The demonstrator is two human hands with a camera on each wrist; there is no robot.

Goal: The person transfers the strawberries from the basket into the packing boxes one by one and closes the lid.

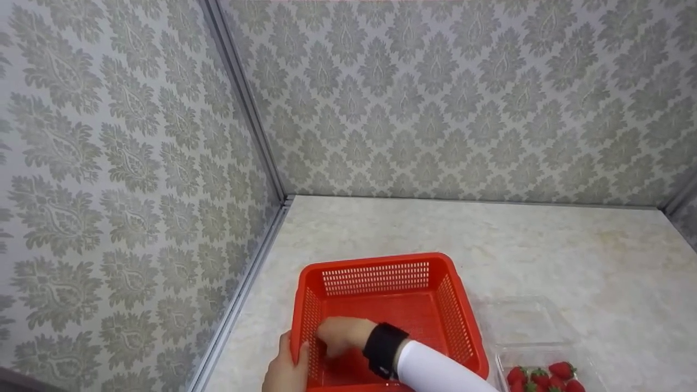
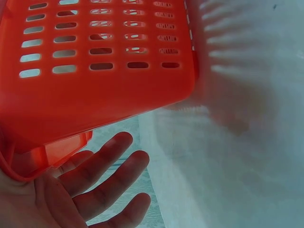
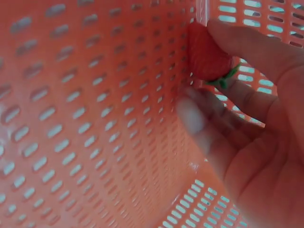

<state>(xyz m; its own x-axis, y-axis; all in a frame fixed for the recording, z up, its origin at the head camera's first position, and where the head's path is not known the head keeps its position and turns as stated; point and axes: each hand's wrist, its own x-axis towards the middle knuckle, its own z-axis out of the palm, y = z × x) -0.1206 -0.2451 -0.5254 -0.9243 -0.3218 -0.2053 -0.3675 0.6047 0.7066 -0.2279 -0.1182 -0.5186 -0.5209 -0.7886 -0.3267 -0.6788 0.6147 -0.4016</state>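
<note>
A red plastic basket (image 1: 375, 262) with slotted walls stands on the table. My left hand (image 1: 285, 373) grips its left rim, the thumb over the inner side; in the left wrist view several fingers (image 2: 114, 178) stretch out past the outer wall. Down inside the basket, close to the left wall, is my right hand (image 1: 343, 333). It pinches a strawberry (image 3: 208, 54) with a green leafy cap between thumb and fingers, as the right wrist view shows. The strawberry is against or very near the slotted wall; in the head view the hand hides it.
Right of the basket lies a clear plastic box (image 1: 536, 346) holding several strawberries (image 1: 562, 370), cut off by the frame's lower edge. Its transparent lid (image 1: 517, 313) is folded back behind it. Patterned walls (image 1: 136, 218) bound the pale table (image 1: 544, 245) at the left and back.
</note>
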